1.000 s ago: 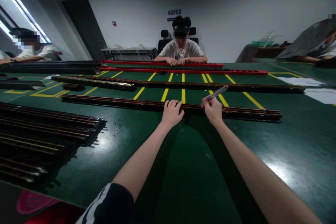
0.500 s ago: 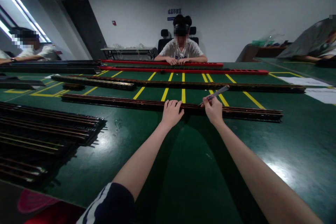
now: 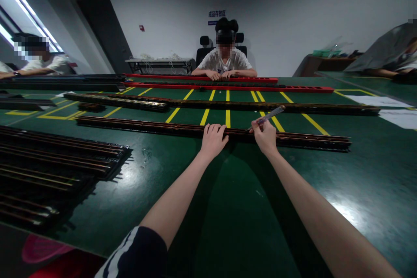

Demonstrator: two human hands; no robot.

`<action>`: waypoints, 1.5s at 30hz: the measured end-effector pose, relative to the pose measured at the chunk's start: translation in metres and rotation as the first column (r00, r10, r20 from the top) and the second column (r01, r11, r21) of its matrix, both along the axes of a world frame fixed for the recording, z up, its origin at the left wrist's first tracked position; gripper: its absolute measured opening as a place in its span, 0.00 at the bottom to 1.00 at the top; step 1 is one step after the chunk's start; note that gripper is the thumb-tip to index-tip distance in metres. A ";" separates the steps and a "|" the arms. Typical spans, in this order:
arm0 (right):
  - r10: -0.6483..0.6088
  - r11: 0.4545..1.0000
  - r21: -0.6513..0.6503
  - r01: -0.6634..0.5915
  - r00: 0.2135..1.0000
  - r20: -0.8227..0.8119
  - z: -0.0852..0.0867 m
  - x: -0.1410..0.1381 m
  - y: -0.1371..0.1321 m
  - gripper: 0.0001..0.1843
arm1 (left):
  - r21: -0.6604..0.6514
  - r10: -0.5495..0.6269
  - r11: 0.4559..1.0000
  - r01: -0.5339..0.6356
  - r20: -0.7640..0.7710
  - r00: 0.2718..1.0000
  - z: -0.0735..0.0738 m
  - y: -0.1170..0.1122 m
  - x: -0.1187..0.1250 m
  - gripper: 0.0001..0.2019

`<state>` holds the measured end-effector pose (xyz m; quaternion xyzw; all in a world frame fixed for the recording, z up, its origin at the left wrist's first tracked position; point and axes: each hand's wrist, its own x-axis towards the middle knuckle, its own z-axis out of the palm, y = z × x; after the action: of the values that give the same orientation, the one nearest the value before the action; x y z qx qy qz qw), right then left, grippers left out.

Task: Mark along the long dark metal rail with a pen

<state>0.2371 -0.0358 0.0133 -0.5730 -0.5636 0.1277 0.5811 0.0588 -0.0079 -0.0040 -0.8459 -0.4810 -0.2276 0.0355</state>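
Note:
A long dark bar (image 3: 312,141) with copper-coloured lines along it lies crosswise on the green table in front of me. My left hand (image 3: 213,140) rests on the bar near its middle, palm down, fingers laid over it and thumb apart. To the right, my right hand (image 3: 264,135) is closed in a pinch round a slim pen-like tool (image 3: 273,113) with a pale, see-through handle. The handle slants up and right, and its thin tip points down at the bar. Whether the tip touches the bar I cannot tell.
Behind lies another long dark bar (image 3: 293,107), with shorter ones at its left. Several dark bars (image 3: 58,150) are grouped at the near left. Red bars (image 3: 306,89) lie before a co-worker (image 3: 224,61) opposite. Yellow tape lines (image 3: 228,108) cross the table; white papers (image 3: 399,118) lie right.

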 end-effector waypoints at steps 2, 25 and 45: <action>0.006 1.000 0.000 -0.006 1.000 -0.002 0.000 0.000 0.000 0.25 | 0.001 0.001 1.000 -0.001 -0.005 1.000 0.000 0.000 0.000 0.19; 0.013 1.000 0.003 -0.013 1.000 0.011 -0.001 0.001 0.001 0.25 | 0.012 0.004 1.000 -0.004 -0.016 1.000 0.002 -0.003 0.000 0.19; -0.046 0.999 0.014 0.045 0.998 0.050 -0.002 0.002 0.002 0.22 | 0.034 0.012 0.999 -0.011 -0.031 0.999 0.001 -0.002 -0.001 0.19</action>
<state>0.2390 -0.0333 0.0114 -0.5851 -0.5655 0.0965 0.5732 0.0582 -0.0099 -0.0031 -0.8460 -0.4812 -0.2222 0.0587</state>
